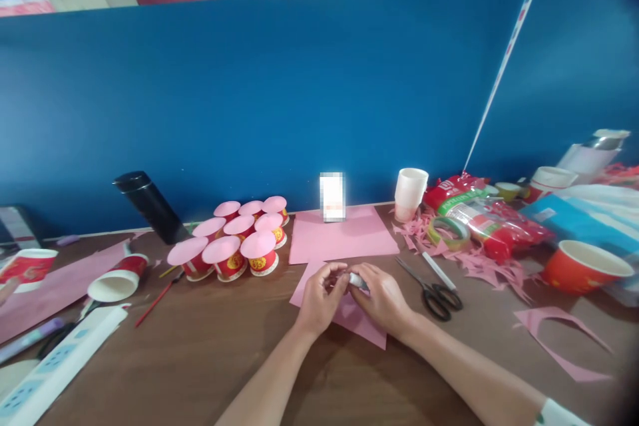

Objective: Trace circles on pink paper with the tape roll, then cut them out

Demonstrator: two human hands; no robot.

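In the head view my right hand (382, 293) is closed around a small white tube (358, 281), which looks like a glue stick. The curled fingers of my left hand (324, 293) pinch at the tube's other end and partly hide it. Beneath both hands lies a pink paper sheet (364, 326), turned at an angle on the brown table (239, 359). A larger stack of pink paper (344, 239) is just behind it, against the blue partition. To the right of my right hand are black-handled scissors (435, 297) and a white pen-like stick (439, 271).
Several red paper cups (231, 266) topped with pink paper discs stand left of centre. A black bottle (152, 208) leans behind them. White cups (410, 193), a tape roll (448, 233), paper scraps (492, 273) and an orange cup (584, 269) are right; a power strip (64, 359) lies left.
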